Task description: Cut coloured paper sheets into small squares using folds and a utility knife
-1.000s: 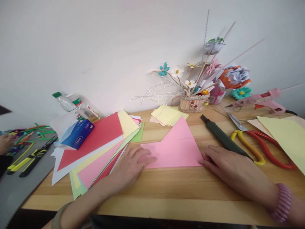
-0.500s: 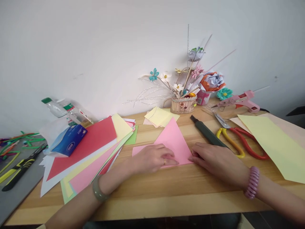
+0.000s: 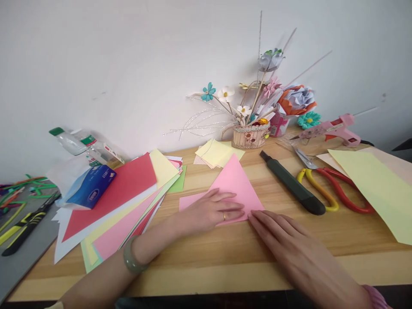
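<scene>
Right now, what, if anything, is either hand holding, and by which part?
The left hand lies flat on the folded pink paper, not gripping it. The right hand touches the paper's lower right corner; whether it pinches there cannot be told.

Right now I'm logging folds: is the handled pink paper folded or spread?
Folded: the pink paper forms a triangle, a strip jutting left.

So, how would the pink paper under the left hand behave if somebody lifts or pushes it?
The pink paper would probably feel light and bendy, since it looks thin. Its triangular part looks folded, so it might open a little. Lying flat on the table, it would likely slide without the left hand on it.
</scene>
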`<action>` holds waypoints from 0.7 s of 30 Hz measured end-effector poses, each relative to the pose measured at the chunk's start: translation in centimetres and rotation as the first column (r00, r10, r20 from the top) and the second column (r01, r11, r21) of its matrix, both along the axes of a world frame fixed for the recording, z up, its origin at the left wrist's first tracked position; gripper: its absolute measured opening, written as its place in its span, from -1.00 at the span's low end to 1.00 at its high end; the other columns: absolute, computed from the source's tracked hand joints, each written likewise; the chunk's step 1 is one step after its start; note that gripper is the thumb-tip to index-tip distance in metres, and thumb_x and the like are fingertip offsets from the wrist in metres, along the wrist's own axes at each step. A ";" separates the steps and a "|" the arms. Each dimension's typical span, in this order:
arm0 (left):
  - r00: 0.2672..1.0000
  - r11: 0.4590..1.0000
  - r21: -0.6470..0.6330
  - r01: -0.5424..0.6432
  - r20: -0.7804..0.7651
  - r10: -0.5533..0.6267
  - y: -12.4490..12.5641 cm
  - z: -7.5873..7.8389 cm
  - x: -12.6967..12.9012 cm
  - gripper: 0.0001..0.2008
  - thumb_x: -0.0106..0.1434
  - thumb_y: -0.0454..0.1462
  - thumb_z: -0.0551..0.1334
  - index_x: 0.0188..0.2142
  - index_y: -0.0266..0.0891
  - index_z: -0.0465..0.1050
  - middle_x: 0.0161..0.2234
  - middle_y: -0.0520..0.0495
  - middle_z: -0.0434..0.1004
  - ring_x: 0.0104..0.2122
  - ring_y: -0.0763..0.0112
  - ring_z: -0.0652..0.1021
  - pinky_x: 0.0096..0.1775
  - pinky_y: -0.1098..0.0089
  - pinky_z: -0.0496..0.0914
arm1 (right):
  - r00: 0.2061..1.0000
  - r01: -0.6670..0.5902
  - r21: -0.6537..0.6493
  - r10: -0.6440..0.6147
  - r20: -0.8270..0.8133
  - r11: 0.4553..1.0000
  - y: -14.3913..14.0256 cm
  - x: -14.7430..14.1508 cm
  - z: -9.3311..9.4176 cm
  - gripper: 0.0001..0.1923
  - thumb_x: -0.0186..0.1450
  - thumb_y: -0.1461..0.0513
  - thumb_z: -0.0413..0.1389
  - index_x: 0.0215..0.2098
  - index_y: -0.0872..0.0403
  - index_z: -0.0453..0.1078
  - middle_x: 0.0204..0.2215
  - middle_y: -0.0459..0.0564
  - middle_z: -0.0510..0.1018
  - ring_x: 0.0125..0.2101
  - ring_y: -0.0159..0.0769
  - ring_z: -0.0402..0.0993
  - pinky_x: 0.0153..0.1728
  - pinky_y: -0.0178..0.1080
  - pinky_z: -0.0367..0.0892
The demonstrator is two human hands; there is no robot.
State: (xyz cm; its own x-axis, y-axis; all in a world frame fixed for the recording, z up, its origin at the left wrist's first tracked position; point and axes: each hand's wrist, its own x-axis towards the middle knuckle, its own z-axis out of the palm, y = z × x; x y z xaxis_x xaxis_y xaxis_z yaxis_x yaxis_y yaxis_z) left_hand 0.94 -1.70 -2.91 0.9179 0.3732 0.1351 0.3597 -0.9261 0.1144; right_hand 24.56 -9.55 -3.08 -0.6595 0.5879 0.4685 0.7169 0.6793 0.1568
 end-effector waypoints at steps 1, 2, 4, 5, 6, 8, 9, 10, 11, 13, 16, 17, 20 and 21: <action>1.000 1.000 -0.011 -0.009 -0.014 0.009 0.0 0.0 -0.1 -0.65 0.41 -0.35 -0.03 0.15 -0.14 0.25 0.14 0.03 0.32 0.24 0.25 0.11 0.20 0.05 -0.01 | 1.000 0.010 -0.003 -0.010 0.001 1.000 0.0 -0.2 0.0 -0.59 0.26 0.40 -0.15 0.02 0.24 0.32 -0.05 0.12 0.49 -0.05 -0.18 0.37 -0.07 -0.15 0.31; 1.000 1.000 -0.022 -0.017 -0.026 0.017 -0.1 0.0 -0.1 -0.63 0.40 -0.38 -0.04 0.15 -0.16 0.24 0.15 0.03 0.31 0.25 0.26 0.08 0.21 0.03 -0.04 | 1.000 0.010 -0.001 -0.010 0.010 1.000 0.0 -0.3 0.1 -0.59 0.25 0.39 -0.14 0.02 0.23 0.33 -0.05 0.12 0.49 -0.05 -0.17 0.37 -0.08 -0.15 0.32; 0.999 0.999 -0.039 -0.026 -0.036 0.024 -0.2 0.0 -0.1 -0.62 0.40 -0.40 -0.05 0.15 -0.16 0.23 0.16 0.05 0.29 0.25 0.28 0.07 0.22 0.04 -0.10 | 0.999 -0.006 0.010 0.005 0.039 1.000 0.1 -0.4 0.1 -0.57 0.23 0.40 -0.14 0.03 0.23 0.32 -0.05 0.12 0.49 -0.06 -0.17 0.38 -0.10 -0.14 0.34; 0.999 0.999 -0.045 -0.024 -0.039 0.022 -0.2 0.1 -0.1 -0.62 0.40 -0.39 -0.05 0.15 -0.15 0.24 0.16 0.06 0.28 0.25 0.29 0.08 0.23 0.05 -0.11 | 0.999 -0.013 0.019 0.012 0.052 1.000 0.1 -0.5 0.0 -0.55 0.22 0.41 -0.13 0.04 0.22 0.31 -0.05 0.12 0.49 -0.06 -0.17 0.38 -0.10 -0.13 0.35; 0.999 0.998 -0.053 -0.022 -0.043 0.020 -0.3 0.1 -0.1 -0.63 0.40 -0.39 -0.06 0.15 -0.14 0.23 0.17 0.06 0.28 0.25 0.31 0.09 0.23 0.07 -0.12 | 0.998 -0.018 0.025 0.017 0.060 1.000 0.1 -0.5 0.0 -0.54 0.21 0.41 -0.13 0.06 0.21 0.30 -0.05 0.11 0.48 -0.06 -0.17 0.38 -0.11 -0.13 0.35; 0.998 0.997 -0.069 -0.022 -0.052 0.018 -0.3 0.2 0.0 -0.62 0.40 -0.39 -0.07 0.17 -0.15 0.20 0.17 0.05 0.28 0.24 0.35 0.11 0.23 0.10 -0.12 | 0.998 -0.015 0.023 0.014 0.063 1.000 0.1 -0.6 -0.2 -0.52 0.19 0.41 -0.12 0.07 0.19 0.29 -0.04 0.10 0.48 -0.06 -0.17 0.38 -0.10 -0.11 0.36; 0.998 0.997 -0.077 -0.028 -0.055 0.024 -0.3 0.3 0.0 -0.60 0.40 -0.40 -0.08 0.18 -0.17 0.17 0.16 0.03 0.29 0.23 0.37 0.13 0.23 0.12 -0.12 | 0.998 -0.012 0.022 0.011 0.063 1.000 0.1 -0.6 -0.2 -0.52 0.19 0.41 -0.11 0.07 0.18 0.29 -0.04 0.09 0.48 -0.06 -0.17 0.38 -0.10 -0.11 0.36; 0.998 0.996 -0.081 -0.040 -0.058 0.035 -0.4 0.3 0.0 -0.59 0.39 -0.41 -0.08 0.20 -0.20 0.14 0.16 0.00 0.30 0.23 0.39 0.14 0.24 0.14 -0.12 | 0.998 -0.007 0.024 0.005 0.061 1.000 0.1 -0.7 -0.2 -0.51 0.18 0.42 -0.11 0.07 0.18 0.29 -0.05 0.09 0.48 -0.06 -0.16 0.38 -0.11 -0.10 0.36; 0.997 0.995 -0.081 -0.053 -0.060 0.048 -0.4 0.3 0.0 -0.57 0.38 -0.43 -0.08 0.22 -0.24 0.11 0.15 -0.04 0.30 0.22 0.41 0.15 0.24 0.15 -0.11 | 0.998 -0.006 0.026 0.004 0.061 1.000 0.1 -0.8 -0.2 -0.52 0.17 0.42 -0.11 0.06 0.17 0.29 -0.06 0.08 0.49 -0.07 -0.16 0.38 -0.12 -0.10 0.36; 0.996 0.995 -0.069 -0.072 -0.064 0.067 -0.3 0.2 -0.1 -0.56 0.37 -0.44 -0.08 0.23 -0.29 0.07 0.15 -0.10 0.30 0.22 0.41 0.16 0.23 0.16 -0.10 | 0.998 -0.008 0.040 0.005 0.061 0.999 0.2 -0.9 0.0 -0.52 0.15 0.44 -0.12 0.02 0.18 0.31 -0.08 0.08 0.50 -0.09 -0.16 0.39 -0.15 -0.11 0.38; 0.998 0.999 -0.035 -0.035 -0.054 0.033 -0.2 0.0 -0.2 -0.60 0.41 -0.37 -0.08 0.21 -0.20 0.12 0.17 -0.03 0.28 0.22 0.38 0.16 0.23 0.14 -0.09 | 0.998 -0.014 0.063 0.011 0.057 0.998 0.3 -1.1 0.5 -0.52 0.12 0.46 -0.13 -0.01 0.21 0.32 -0.11 0.08 0.51 -0.13 -0.16 0.41 -0.19 -0.11 0.38; 0.999 1.000 -0.022 -0.017 -0.047 0.016 -0.2 0.0 -0.2 -0.62 0.42 -0.33 -0.08 0.20 -0.16 0.14 0.17 0.00 0.27 0.22 0.37 0.16 0.23 0.13 -0.09 | 0.998 -0.023 0.061 0.019 0.059 0.998 0.4 -1.1 0.6 -0.52 0.12 0.46 -0.13 -0.02 0.21 0.33 -0.13 0.08 0.52 -0.15 -0.16 0.41 -0.20 -0.11 0.39; 0.999 1.000 0.017 0.009 -0.048 -0.009 -0.1 -0.1 -0.3 -0.62 0.44 -0.30 -0.12 0.20 -0.11 0.15 0.20 0.04 0.23 0.22 0.31 0.14 0.22 0.08 -0.05 | 0.997 -0.046 0.037 0.044 0.062 0.998 0.7 -1.0 0.8 -0.56 0.11 0.45 -0.13 -0.06 0.21 0.34 -0.19 0.07 0.53 -0.19 -0.16 0.42 -0.24 -0.12 0.38; 0.999 0.999 0.030 0.011 -0.050 -0.010 -0.1 -0.1 -0.4 -0.62 0.44 -0.31 -0.13 0.20 -0.11 0.15 0.20 0.03 0.22 0.23 0.29 0.14 0.21 0.07 -0.04 | 0.996 -0.054 0.031 0.051 0.069 0.998 0.8 -0.9 0.8 -0.56 0.11 0.45 -0.12 -0.07 0.21 0.35 -0.20 0.06 0.53 -0.20 -0.16 0.42 -0.25 -0.12 0.38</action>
